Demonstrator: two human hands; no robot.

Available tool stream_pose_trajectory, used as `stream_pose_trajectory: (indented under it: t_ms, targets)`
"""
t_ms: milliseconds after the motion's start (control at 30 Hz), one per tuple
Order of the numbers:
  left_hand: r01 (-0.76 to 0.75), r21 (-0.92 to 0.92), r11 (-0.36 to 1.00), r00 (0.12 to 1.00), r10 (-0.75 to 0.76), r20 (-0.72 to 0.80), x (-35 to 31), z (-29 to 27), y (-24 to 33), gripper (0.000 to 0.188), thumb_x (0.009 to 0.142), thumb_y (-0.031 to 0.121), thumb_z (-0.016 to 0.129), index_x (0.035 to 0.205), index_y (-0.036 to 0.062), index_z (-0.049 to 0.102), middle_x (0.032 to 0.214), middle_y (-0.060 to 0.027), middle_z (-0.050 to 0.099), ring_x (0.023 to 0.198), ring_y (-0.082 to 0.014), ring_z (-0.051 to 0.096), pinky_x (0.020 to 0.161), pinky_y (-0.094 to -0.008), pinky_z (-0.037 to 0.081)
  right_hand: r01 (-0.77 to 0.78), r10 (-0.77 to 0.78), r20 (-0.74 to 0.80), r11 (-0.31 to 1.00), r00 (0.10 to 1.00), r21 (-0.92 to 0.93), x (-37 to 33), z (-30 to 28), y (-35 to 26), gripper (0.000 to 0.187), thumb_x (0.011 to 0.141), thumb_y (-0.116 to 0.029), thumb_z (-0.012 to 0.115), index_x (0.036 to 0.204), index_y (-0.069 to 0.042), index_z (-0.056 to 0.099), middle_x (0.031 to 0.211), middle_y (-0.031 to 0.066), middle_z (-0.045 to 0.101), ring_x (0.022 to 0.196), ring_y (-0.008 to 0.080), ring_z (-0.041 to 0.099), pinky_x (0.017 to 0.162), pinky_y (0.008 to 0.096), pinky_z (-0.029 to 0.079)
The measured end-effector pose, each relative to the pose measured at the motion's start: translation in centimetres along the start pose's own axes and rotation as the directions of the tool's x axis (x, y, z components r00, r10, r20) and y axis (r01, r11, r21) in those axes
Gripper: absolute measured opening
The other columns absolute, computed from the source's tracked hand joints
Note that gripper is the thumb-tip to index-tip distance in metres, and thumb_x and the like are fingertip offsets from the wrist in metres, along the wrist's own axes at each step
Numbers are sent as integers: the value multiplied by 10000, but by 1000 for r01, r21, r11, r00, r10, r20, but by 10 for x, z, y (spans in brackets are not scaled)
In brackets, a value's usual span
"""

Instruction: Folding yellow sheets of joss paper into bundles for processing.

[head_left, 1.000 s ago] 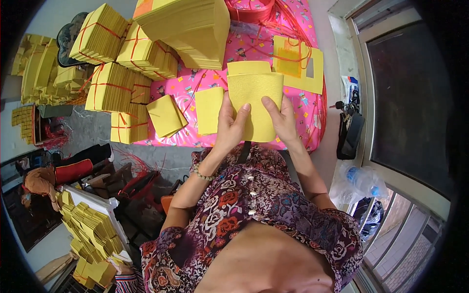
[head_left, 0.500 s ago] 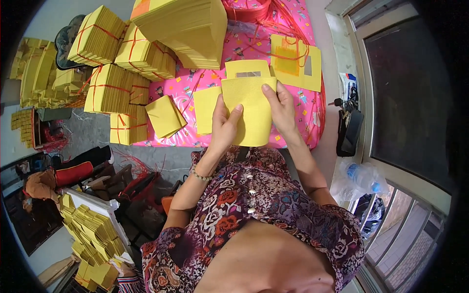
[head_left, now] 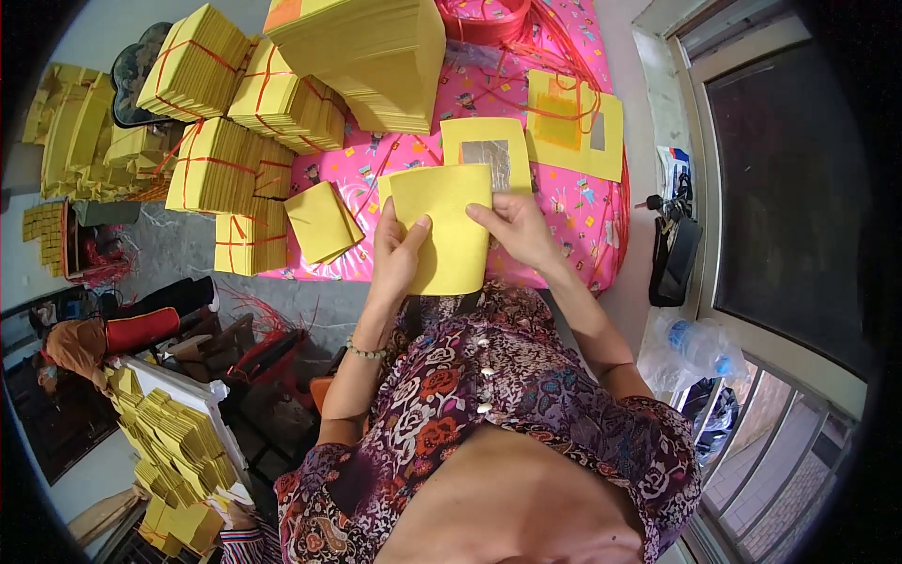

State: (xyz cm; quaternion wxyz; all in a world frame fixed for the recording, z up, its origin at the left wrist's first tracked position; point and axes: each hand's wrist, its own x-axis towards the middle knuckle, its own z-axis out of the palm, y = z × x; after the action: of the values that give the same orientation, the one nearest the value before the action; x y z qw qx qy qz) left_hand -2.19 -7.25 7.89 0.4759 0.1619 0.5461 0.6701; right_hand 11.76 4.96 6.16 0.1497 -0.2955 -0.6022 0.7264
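A folded yellow paper sheet (head_left: 443, 230) is held up over the near edge of the table. My left hand (head_left: 398, 246) is closed on its left side, thumb lying across the front. My right hand (head_left: 515, 226) pinches its right edge, with the thumb in front and the fingers partly hidden behind. Just beyond the held sheet lies a yellow piece with a window (head_left: 451, 139) showing a shiny, clear-looking patch. Right of that is a flat yellow sheet (head_left: 609, 155) bearing an orange square and a cut-out.
The table wears a pink patterned cover (head_left: 371, 150). Tied stacks of yellow paper (head_left: 211, 164) fill its left side, beside a small folded yellow stack (head_left: 324, 221). A tall yellow stack (head_left: 376, 75) and red strapping (head_left: 489, 23) are farther back. Keys (head_left: 669, 202) lie at the right.
Both hands have moved left and slightly toward me with the yellow sheet. More of the windowed piece behind it now shows, and the sheet's left neighbour is mostly covered.
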Motion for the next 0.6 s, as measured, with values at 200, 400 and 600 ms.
stream_pose_trajectory:
  t_ms: [200,400,600]
  targets:
    - [-29,-7,1000,998,28,-49,-3,-23,-10,406,914,13,503,1308,21,409,1202,-110,569,1070,-187,571,899,-307,466,-90,88,46,995,995,50,6,18,15,285,917,-227,598,916,50,660,750,30,661,525,78,567,477,245,466]
    - [48,-29,998,991,-51,-122,-20,-54,-12,406,910,12,512,1303,17,410,1183,-112,578,1056,-189,576,900,-311,461,-105,139,101,952,985,-287,6,45,36,363,890,-320,627,804,30,674,622,27,626,528,61,538,464,260,420]
    - [54,-56,997,978,-64,-200,-31,-89,-16,356,917,1,478,1270,19,434,1194,-113,573,1061,-190,578,898,-322,466,-101,178,206,936,962,-337,4,75,53,431,859,-371,642,725,38,634,550,68,575,519,84,529,495,324,426]
